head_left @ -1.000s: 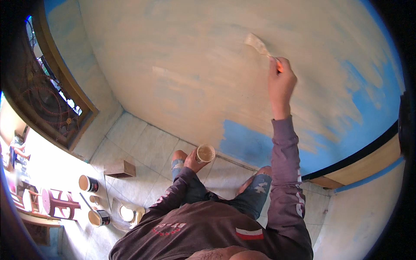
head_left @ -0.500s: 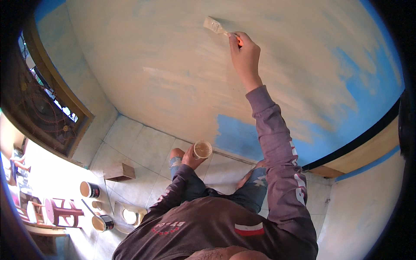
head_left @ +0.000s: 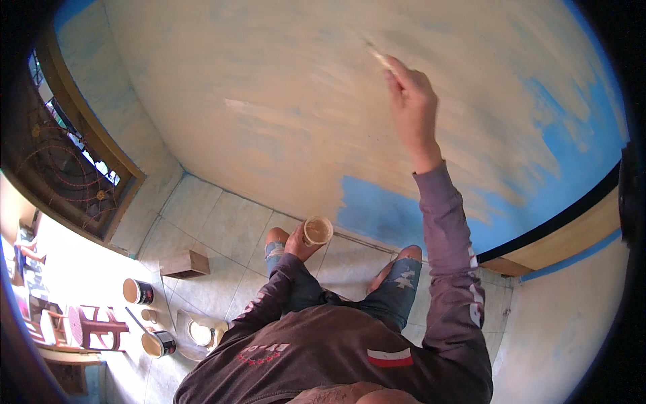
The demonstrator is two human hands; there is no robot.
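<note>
My right hand (head_left: pixel 412 101) grips a paintbrush (head_left: pixel 377 54), blurred and seen almost edge-on, raised against the wall (head_left: pixel 269 81), which has patchy cream paint over blue. Bare blue (head_left: pixel 377 209) shows along the wall's lower part and right side. Low in front of my body, my left hand (head_left: pixel 296 246) is wrapped round a small round cup (head_left: pixel 317 231) of cream-coloured paint, held near my left knee.
Paint buckets (head_left: pixel 138 291), a clear tray (head_left: pixel 194 337) and a box (head_left: pixel 185 264) sit on the tiled floor (head_left: pixel 229 229). A plastic stool (head_left: pixel 94 326), a doorway and a grilled window (head_left: pixel 67 161) are leftward. A person's legs (head_left: pixel 30 252) show at far left. Wooden panel (head_left: pixel 565 236) at right.
The brush in my right hand went up and left, then moved back rightward and turned more edge-on. My left hand and the cup have shifted only slightly.
</note>
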